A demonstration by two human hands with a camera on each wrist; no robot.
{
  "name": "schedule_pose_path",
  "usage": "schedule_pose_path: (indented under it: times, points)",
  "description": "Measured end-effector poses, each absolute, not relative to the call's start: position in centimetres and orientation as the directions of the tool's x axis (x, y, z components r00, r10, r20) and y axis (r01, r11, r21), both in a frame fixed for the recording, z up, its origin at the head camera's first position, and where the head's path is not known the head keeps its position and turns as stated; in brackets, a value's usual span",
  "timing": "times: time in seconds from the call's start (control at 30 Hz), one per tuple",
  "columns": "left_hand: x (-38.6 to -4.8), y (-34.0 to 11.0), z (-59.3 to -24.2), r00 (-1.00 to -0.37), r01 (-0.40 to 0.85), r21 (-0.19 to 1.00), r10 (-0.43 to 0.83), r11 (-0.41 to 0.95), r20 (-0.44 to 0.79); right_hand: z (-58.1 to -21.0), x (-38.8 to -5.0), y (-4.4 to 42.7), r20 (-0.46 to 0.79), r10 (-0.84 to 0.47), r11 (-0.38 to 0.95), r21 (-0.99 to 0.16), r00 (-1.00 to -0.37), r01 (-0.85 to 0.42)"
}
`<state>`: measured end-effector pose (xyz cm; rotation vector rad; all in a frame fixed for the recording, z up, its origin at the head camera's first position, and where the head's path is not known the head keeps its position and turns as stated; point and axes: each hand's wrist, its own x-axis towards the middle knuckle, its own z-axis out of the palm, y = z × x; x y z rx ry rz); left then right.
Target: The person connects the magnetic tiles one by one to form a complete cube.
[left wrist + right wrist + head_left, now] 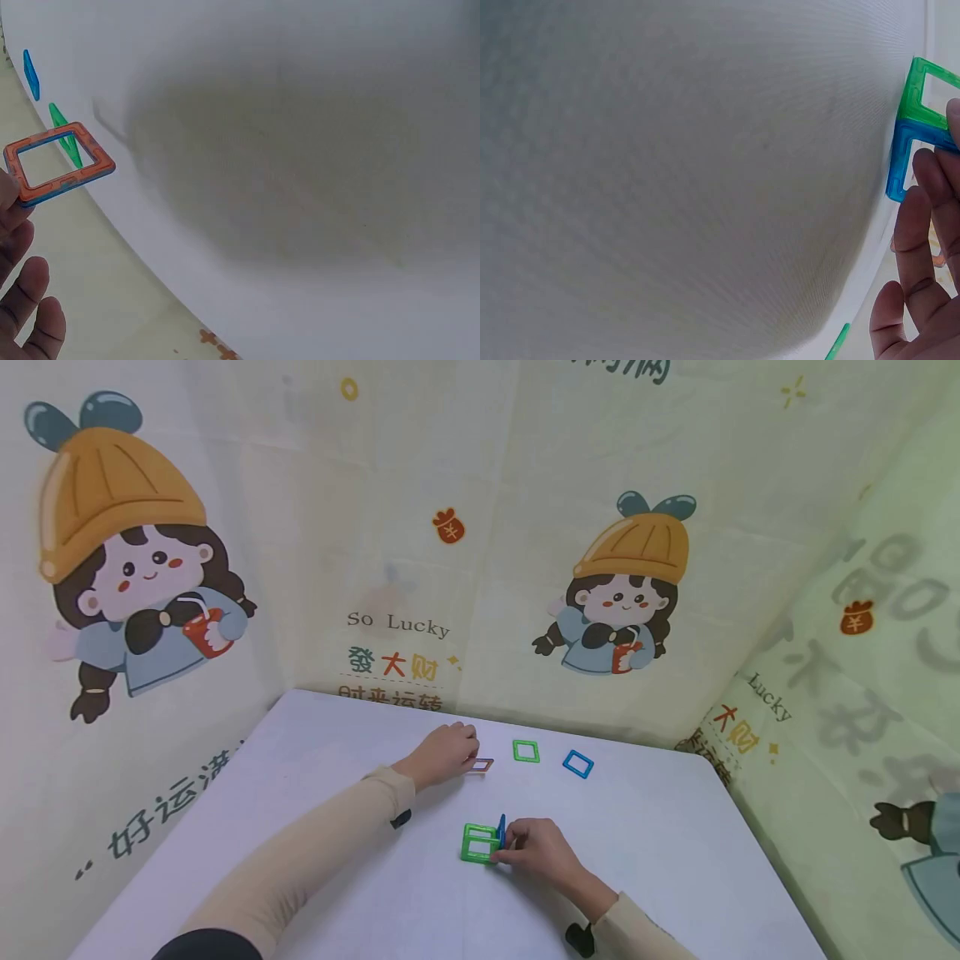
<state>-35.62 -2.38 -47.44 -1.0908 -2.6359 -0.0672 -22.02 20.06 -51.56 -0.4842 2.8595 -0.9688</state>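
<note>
My left hand (441,753) pinches an orange square magnetic tile (99,159) by one corner. A blue edge shows along this tile's underside in the left wrist view. In the head view the tile is low over the far part of the table. Nearer the front, my right hand (546,853) holds a blue magnetic tile (502,832) on edge, its thumb by the green frame. That blue tile (895,169) meets a green tile (909,97) along one side. Green magnetic tiles (467,845) form a piece left of the right hand. The hand hides part of the joined tiles.
A loose green square tile (527,761) lies at the back of the white table (645,827). To its right is a loose blue square tile (578,764). Printed cloth (510,610) hangs behind the table's back edge and along its sides.
</note>
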Motion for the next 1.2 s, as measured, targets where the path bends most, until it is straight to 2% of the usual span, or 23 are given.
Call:
schedule_pose_path:
  times: [0.23, 0.53, 1.07, 1.2]
  points:
    - [-34.7, -2.5, -47.4, -0.638, 0.738, -0.041, 0.716, 0.674, 0.282, -51.8, -22.3, 20.1, 0.028, -0.326, 0.745, -0.607, -0.945, -0.275]
    - [-34.0, -2.4, -47.4, -0.638, 0.757, -0.003, 0.74, 0.653, 0.213, -51.6, -22.3, 20.2, 0.017, -0.332, 0.749, -0.603, -0.943, -0.275]
    - [-31.7, -2.3, -47.3, -0.611, 0.791, 0.121, 0.782, 0.599, 0.125, -51.8, -22.4, 20.4, 0.017, -0.339, 0.745, -0.606, -0.941, -0.279]
    - [-31.3, -2.4, -47.4, -0.581, 0.811, 0.163, 0.807, 0.562, 0.103, -51.9, -22.4, 20.5, 0.022, -0.331, 0.748, -0.603, -0.943, -0.277]
